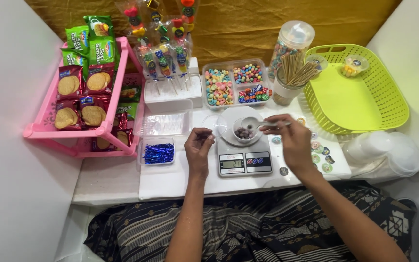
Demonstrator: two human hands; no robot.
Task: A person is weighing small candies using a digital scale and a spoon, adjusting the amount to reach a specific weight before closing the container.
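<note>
A small digital scale [244, 162] stands on the white table in front of me. On it rests a small clear cup [245, 132] holding several dark candies. My right hand [289, 138] holds a white plastic spoon [260, 125] with its bowl at the cup's rim. My left hand [199, 145] hovers just left of the scale, fingers pinched together; whether it holds anything I cannot tell.
A divided tray of coloured candies [236, 85] sits behind the scale, with wooden sticks in a cup [292, 75], candy skewers in a white block [170, 90], a green basket [360, 97], a pink biscuit rack [83, 97], blue twist ties [158, 153], round stickers [320, 153] and clear lids [389, 150].
</note>
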